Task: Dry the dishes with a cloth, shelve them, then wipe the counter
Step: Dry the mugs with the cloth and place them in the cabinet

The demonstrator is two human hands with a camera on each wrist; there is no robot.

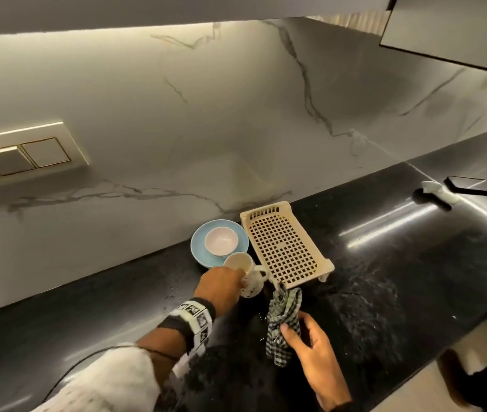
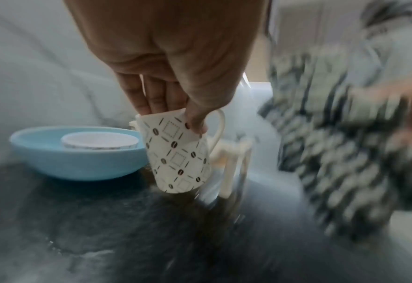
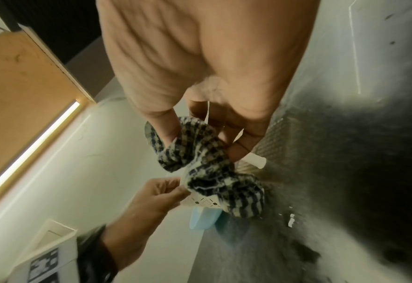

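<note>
Hands work above a black counter [image 1: 400, 263] scattered with water drops. Nearest the viewer, the right hand [image 1: 315, 349] pinches a bunched green-checked cloth [image 1: 284, 319] between thumb and curled fingers, its folds hanging loose just above the counter. Just left of it and slightly farther, the left hand [image 1: 221, 285] holds a cream patterned mug [image 2: 178, 153] by the rim, fingers dipped inside and thumb pressed on the outer wall; the mug is tilted and raised off the counter. Beyond the mug a small white bowl [image 1: 221, 242] sits inside a blue bowl [image 1: 203, 254], close to the marble wall [image 1: 177, 114]. Beside them on the right stands a cream perforated drying rack [image 1: 284, 248]. Far right, well apart, lies a dark phone [image 1: 471, 184].
</note>
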